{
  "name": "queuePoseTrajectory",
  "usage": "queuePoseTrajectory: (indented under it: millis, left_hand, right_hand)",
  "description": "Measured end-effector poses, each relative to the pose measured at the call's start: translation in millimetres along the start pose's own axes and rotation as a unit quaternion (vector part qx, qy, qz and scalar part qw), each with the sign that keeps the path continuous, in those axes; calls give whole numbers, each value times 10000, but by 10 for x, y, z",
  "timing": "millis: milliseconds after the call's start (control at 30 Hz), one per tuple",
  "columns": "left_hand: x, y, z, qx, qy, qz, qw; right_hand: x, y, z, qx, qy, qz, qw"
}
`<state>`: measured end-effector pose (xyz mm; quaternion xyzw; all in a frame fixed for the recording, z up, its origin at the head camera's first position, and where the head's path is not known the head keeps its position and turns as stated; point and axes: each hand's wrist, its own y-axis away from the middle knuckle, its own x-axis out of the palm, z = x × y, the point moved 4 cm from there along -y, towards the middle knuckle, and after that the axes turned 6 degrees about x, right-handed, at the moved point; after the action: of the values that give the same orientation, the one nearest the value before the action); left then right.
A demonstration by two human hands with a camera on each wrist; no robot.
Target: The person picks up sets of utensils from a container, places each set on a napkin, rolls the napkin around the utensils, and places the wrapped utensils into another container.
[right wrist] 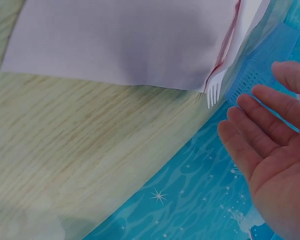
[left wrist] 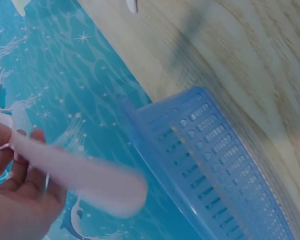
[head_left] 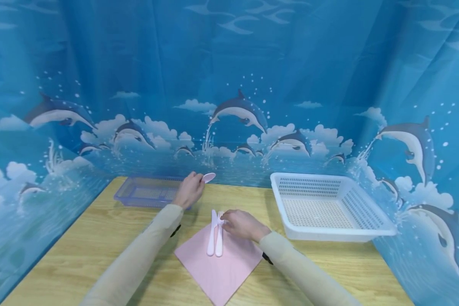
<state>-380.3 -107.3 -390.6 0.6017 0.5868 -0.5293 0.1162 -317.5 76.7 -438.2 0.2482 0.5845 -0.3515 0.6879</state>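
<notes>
A pale pink spoon (head_left: 209, 177) is pinched between the thumb and fingers of my left hand (head_left: 190, 190), over the right end of a blue-purple plastic basket (head_left: 123, 198). In the left wrist view the spoon's handle (left wrist: 97, 182) points toward the basket's rim, slightly blurred. On a pink square napkin (head_left: 223, 278) lie a knife (head_left: 211, 242) and a fork (head_left: 219, 244), side by side with their handles toward me. My right hand (head_left: 245, 225) hovers by the fork's head, and its fingers appear extended and holding nothing in the right wrist view.
A white perforated basket (head_left: 336, 235) stands at the right rear of the wooden table (head_left: 84, 242). Behind the table hangs a blue curtain (head_left: 229, 55) printed with dolphins. The blue-purple basket sits near the back left edge.
</notes>
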Motion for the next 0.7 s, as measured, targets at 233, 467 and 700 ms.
queuePoseTrajectory:
  millis: [233, 467, 700]
  left_hand:
    - [-15, 5, -93, 142, -31, -19, 9999]
    - [-2, 19, -161, 276, 129, 57, 9995]
    - [93, 56, -239, -160, 1107, 688, 9913]
  right_hand:
    - [-14, 54, -27, 45, -102, -11, 9999]
    - [8, 133, -56, -111, -160, -1, 9998]
    - [66, 279, -125, -491, -132, 2, 9987]
